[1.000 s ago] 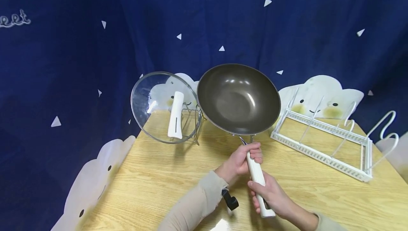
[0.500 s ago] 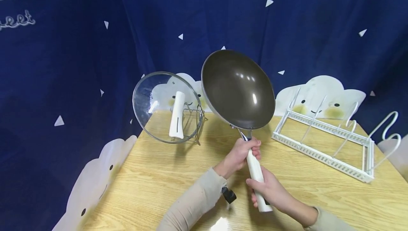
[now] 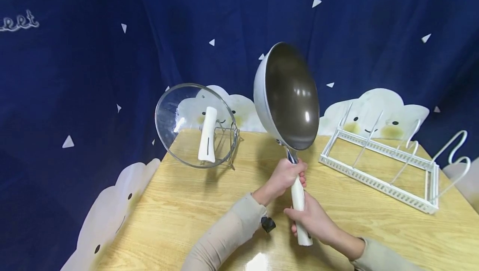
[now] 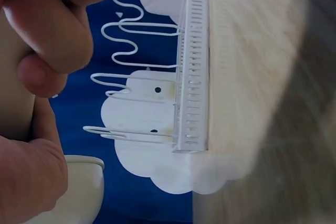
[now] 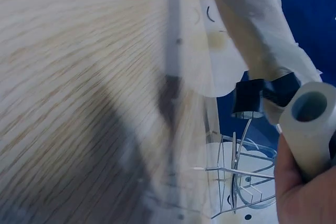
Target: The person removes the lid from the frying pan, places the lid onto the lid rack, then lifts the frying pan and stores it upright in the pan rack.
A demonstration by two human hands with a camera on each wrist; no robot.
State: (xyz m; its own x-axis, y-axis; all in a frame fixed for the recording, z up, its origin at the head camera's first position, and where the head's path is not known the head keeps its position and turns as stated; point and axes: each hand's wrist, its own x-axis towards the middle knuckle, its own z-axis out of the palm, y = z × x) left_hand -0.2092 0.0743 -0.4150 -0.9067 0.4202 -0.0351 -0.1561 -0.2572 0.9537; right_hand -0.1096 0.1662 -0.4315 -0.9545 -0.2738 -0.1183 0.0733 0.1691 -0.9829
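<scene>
A deep frying pan (image 3: 292, 100) with a dark brown inside and a pale outside is held above the table, tilted so its bowl faces right. My left hand (image 3: 282, 177) grips the upper end of its white handle (image 3: 297, 194), just below the metal neck. Lower down the same handle, my right hand (image 3: 314, 219) holds on with the thumb across the front. The right wrist view shows the hollow end of the pan handle (image 5: 310, 111) beside the right hand (image 5: 310, 198). Part of the pan (image 4: 79, 190) appears below the left hand's fingers (image 4: 52, 30) in the left wrist view.
A glass lid (image 3: 183, 138) with a white handle leans in a wire stand (image 3: 231, 146) at the left back. To the right stands a white rack (image 3: 378, 179) with upright wire dividers. The wooden table (image 3: 179, 213) ends before a navy curtain (image 3: 93, 75).
The pan has turned from facing me to facing right, and its bowl has risen. Both hands keep their grip on the handle. Lid and rack stay in place.
</scene>
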